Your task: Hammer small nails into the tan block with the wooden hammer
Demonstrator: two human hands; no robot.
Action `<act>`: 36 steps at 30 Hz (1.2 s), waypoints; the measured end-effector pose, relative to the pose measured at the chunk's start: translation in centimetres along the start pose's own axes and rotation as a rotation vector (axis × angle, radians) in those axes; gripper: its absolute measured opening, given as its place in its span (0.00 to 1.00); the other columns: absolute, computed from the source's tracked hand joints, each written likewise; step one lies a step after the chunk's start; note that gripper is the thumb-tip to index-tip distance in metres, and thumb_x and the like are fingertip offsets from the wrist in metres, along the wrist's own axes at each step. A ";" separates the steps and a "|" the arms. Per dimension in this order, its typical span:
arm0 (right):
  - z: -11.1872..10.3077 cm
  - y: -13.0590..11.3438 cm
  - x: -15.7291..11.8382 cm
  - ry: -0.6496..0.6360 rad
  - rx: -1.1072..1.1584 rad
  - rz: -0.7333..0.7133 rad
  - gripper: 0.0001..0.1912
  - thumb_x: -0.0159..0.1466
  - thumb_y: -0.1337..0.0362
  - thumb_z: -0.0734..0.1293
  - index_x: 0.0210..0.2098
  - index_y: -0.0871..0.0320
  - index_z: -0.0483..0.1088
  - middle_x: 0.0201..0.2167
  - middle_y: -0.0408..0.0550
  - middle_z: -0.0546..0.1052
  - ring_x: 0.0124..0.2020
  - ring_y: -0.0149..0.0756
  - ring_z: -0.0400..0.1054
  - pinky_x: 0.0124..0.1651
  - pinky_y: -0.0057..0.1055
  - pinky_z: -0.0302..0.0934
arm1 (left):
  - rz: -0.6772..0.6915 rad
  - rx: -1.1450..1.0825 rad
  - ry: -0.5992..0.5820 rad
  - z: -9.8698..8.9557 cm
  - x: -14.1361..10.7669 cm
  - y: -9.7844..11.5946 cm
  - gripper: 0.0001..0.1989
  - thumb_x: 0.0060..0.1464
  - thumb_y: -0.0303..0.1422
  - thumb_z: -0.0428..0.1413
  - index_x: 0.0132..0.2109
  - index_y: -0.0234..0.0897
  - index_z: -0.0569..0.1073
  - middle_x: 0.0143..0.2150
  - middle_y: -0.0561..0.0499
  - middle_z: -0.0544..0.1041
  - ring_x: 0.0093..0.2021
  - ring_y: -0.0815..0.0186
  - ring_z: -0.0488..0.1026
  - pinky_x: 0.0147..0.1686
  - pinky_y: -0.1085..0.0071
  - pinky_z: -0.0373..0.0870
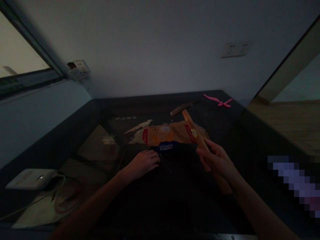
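Centre-right of frame: right hand (217,160), fingers wrapped round hammer (191,125), likely for swinging control | centre: left hand (143,163) beside packet (167,133), fingers curled, grip unclear

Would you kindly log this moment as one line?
right hand: holding hammer | left hand: near blue item | patterned package: behind blue item | pink strip: far right on table
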State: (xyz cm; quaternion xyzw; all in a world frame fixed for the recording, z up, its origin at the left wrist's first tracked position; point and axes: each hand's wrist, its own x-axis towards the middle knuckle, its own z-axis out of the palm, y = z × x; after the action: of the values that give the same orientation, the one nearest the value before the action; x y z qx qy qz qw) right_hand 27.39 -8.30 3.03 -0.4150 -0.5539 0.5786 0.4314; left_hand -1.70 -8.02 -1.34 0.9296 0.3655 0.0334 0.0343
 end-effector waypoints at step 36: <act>0.5 0.2 -0.1 -0.012 -0.047 0.050 0.32 0.62 0.58 0.65 0.62 0.65 0.57 0.11 0.32 0.63 0.09 0.24 0.53 0.14 0.23 0.46 | -0.483 -1.232 0.385 -3.0 -1.5 1.9 0.05 0.45 0.32 0.63 0.30 0.35 0.77 0.47 0.46 0.77 0.40 0.62 0.77 0.43 0.62 0.75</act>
State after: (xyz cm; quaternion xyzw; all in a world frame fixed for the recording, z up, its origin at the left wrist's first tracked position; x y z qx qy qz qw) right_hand 26.94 -8.57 2.87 -0.4355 -0.5594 0.5785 0.4035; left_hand -1.80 -10.28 1.77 0.6106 0.4765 0.3911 0.4972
